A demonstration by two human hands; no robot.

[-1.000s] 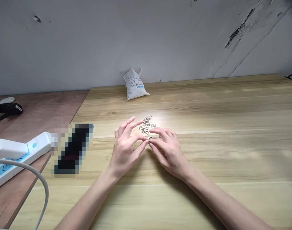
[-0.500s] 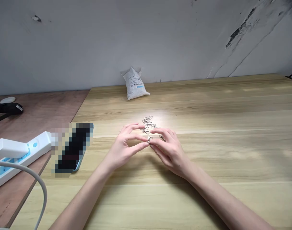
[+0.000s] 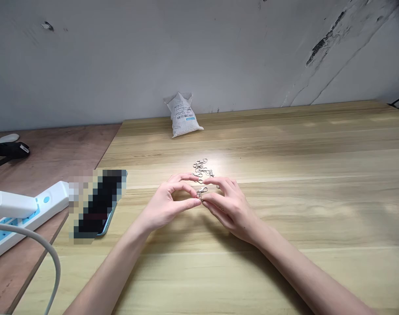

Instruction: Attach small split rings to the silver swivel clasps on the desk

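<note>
A small silver lobster clasp point(image 3: 202, 191) sits pinched at frame centre, between both your hands.
Your left hand point(image 3: 164, 204) and right hand point(image 3: 230, 210) are almost closed, fingertips meeting on it, since so tiny a piece needs a fine hold. The loose heap of silver clasps point(image 3: 201, 168) lies just beyond, on the pale wooden tabletop point(image 3: 284, 144).

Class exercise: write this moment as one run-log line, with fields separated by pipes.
left hand: touches silver lobster clasp | right hand: touches same clasp | nearby: more clasps, white bag on wooden table
</note>
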